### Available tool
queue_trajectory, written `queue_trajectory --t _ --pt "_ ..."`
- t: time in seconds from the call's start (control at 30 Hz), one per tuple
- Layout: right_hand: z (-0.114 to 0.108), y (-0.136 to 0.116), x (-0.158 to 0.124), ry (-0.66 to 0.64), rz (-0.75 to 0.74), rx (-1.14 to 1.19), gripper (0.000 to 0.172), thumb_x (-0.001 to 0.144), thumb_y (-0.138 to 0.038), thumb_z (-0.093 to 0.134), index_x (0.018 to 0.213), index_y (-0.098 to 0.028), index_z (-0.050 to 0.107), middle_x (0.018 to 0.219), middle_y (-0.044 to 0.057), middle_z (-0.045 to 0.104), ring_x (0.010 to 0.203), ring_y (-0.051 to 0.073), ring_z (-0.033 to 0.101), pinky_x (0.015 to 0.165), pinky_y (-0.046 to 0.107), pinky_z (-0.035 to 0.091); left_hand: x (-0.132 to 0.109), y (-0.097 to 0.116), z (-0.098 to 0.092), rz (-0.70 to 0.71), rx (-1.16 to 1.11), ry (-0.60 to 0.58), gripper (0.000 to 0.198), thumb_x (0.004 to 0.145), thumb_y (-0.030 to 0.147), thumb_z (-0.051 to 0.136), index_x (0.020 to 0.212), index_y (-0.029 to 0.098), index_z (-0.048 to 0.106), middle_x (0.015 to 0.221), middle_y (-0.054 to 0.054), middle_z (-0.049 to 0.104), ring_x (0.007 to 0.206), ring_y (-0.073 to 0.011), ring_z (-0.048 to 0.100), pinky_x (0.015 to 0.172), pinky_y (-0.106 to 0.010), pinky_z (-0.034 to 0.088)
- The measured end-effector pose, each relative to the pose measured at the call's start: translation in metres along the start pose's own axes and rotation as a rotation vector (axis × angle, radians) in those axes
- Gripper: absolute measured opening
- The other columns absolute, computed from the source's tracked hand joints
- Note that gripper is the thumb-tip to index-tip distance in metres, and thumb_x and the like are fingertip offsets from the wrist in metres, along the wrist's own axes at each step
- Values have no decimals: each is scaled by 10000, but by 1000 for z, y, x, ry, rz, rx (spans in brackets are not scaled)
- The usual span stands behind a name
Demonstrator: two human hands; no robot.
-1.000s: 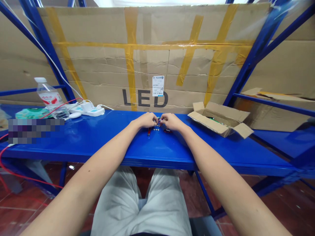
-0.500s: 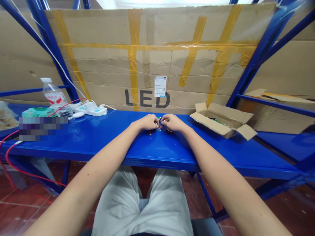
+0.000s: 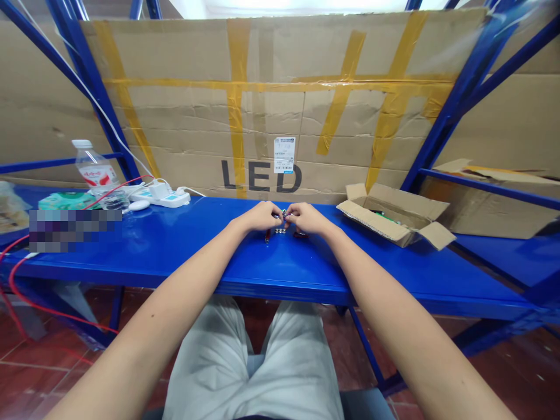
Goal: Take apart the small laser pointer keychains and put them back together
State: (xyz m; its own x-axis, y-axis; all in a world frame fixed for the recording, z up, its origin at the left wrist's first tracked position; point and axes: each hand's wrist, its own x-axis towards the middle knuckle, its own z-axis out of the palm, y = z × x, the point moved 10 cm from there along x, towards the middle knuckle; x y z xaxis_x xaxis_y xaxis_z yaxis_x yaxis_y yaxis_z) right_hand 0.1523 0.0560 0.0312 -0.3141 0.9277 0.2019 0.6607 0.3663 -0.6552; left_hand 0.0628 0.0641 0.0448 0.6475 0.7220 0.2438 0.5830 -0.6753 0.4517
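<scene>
Close together over the blue table [image 3: 201,251], my left hand [image 3: 263,216] and my right hand [image 3: 305,217] both pinch at a small part [image 3: 284,214] with green and metallic bits, mostly hidden by the fingers. Its exact kind is too small to make out. On the tabletop just below the fingertips lie several small shiny metal pieces [image 3: 280,231] in a row. A thin red tool-like item [image 3: 267,235] lies under my left hand, partly covered by it. Beneath my right hand is a dark red and black item [image 3: 300,235], also partly covered.
An open cardboard box [image 3: 389,219] holding green parts stands at right. At left are a plastic bottle [image 3: 98,175], a green packet [image 3: 70,200], a white power strip [image 3: 168,197] and red cables [image 3: 56,312]. A large carton [image 3: 184,128] marked LED stands behind.
My fingers have shifted very slightly at the small part, and the row of metal pieces shows more fully below them. The whole view has moved a little.
</scene>
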Motion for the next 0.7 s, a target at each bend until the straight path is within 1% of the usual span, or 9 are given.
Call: queue_trajectory --t 0.1,0.17,0.23,0.27,0.33,0.4,0.5,0.57,0.7 --pt "-6 3 1 41 15 -2 75 880 -153 522 874 -156 596 797 36 744 452 79 542 449 186 405 1 -13 -17 -20 51 130 221 753 250 571 875 157 730 781 -38 697 729 -164 591 674 -263 414" --pt "-9 6 2 69 39 -20 73 886 -162 524 875 -156 596 790 40 743 443 80 540 450 192 409 -2 -25 -26 -69 92 187 260 794 285 582 1002 157 671 920 -69 699 823 -185 603 726 -271 430" --pt "-10 9 2 72 65 -37 69 890 -161 528 877 -154 596 791 48 743 440 82 541 451 196 411 -7 -39 -31 -168 142 189 318 832 300 572 1109 145 585 997 -106 685 862 -199 607 733 -273 437" --pt "-9 10 1 66 75 -43 65 890 -161 532 879 -153 596 793 51 744 439 83 542 451 198 411 -10 -45 -32 -224 171 172 324 844 299 564 1126 140 558 1009 -120 681 865 -205 610 723 -270 437" --pt "-8 10 0 56 86 -56 58 889 -158 541 892 -152 598 800 56 746 441 82 543 456 199 412 -16 -55 -32 -322 230 119 263 842 292 573 1060 145 575 998 -133 683 867 -216 617 709 -264 431" --pt "-8 10 -1 50 92 -69 60 890 -160 546 913 -152 601 807 57 747 444 82 545 460 198 414 -21 -60 -34 -406 280 72 185 806 309 622 910 156 621 937 -130 693 849 -224 624 695 -261 425" --pt "-8 9 -2 43 101 -92 74 894 -156 539 931 -152 603 808 58 747 454 85 553 464 198 416 -25 -68 -31 -510 281 -16 182 750 334 678 720 158 648 800 -106 690 755 -210 623 660 -266 417" --pt "-7 9 -1 34 101 -109 79 894 -152 534 928 -151 605 796 57 745 465 89 560 470 199 418 -26 -71 -28 -547 239 -65 198 728 335 696 661 154 654 727 -84 677 683 -190 608 634 -271 415" --pt "-6 6 -2 23 93 -135 81 896 -152 531 910 -149 610 783 57 742 486 91 570 480 196 418 -29 -74 -22 -593 156 -109 233 701 326 727 583 150 631 589 -59 643 559 -154 561 578 -268 420"
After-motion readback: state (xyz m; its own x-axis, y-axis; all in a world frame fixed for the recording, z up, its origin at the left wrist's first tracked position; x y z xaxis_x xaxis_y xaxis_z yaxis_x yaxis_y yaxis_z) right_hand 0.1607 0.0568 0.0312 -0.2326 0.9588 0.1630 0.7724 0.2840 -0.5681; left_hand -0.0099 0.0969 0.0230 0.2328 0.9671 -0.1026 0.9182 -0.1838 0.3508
